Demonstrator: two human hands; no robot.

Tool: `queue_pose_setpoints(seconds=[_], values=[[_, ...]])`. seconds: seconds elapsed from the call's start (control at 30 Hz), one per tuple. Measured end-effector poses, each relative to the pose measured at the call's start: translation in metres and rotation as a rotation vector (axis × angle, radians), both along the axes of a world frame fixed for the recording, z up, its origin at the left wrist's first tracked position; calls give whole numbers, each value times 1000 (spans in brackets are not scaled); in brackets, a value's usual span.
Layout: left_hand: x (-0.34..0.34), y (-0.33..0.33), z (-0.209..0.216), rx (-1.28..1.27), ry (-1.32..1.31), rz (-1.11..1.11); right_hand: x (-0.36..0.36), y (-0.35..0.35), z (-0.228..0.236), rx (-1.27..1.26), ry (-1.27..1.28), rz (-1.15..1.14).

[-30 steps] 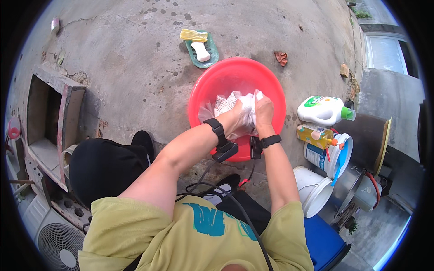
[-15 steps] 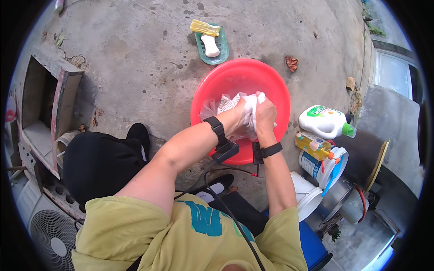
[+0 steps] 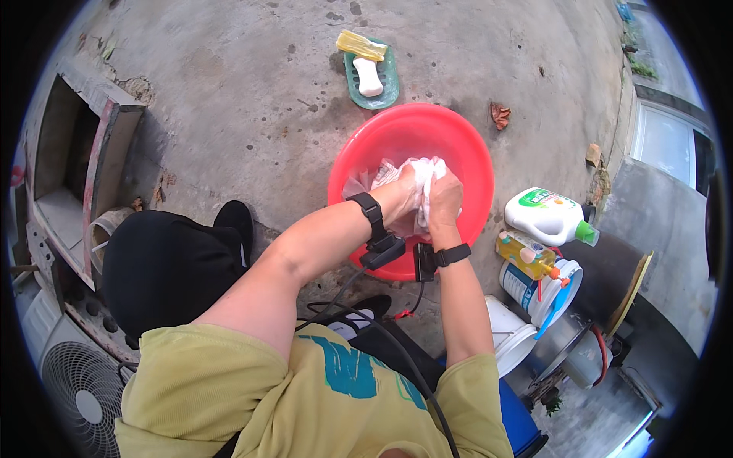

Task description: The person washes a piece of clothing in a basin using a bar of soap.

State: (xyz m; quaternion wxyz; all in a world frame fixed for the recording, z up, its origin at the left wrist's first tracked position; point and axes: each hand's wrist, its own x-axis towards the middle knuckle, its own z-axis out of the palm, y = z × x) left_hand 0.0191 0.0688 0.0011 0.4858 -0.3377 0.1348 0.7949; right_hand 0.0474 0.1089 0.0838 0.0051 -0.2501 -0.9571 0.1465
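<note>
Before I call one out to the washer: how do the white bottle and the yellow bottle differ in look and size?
The white bottle has a green cap; the yellow bottle has an orange top. The white bottle looks bulkier than the yellow bottle. The white bottle bears a green patch; the yellow bottle bears pale patches. Both are right of the red basin.

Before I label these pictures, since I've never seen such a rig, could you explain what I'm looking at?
There is no machine: a person works bare-handed, seen by a wide camera worn on the head and looking down, so straight edges bend. The left hand and right hand both hold a white cloth in a red basin on the ground. Beyond the basin, white soap lies on a green dish. To the right are a white bottle and a yellow bottle.
</note>
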Motion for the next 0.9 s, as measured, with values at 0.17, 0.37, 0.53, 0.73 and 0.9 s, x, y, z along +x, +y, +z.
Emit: queue_pose_setpoints(seconds=[0.17, 0.37, 0.53, 0.73, 0.9], values=[[-20, 36, 19, -394, 348, -282, 23, 93, -54, -587, 27, -21], [-54, -21, 33, -1120, 1229, -567, -14, 78, -68, -480, 191, -255], [-47, -21, -2, -1019, 1352, -688, -27, 37, -84, 103, 114, 67], [-38, -17, -40, -915, 1917, -1019, -23, 35, -95, 53, -162, -47], [-29, -14, -60, -975, 1952, -838, -25, 35, -96, 13, -196, -80]])
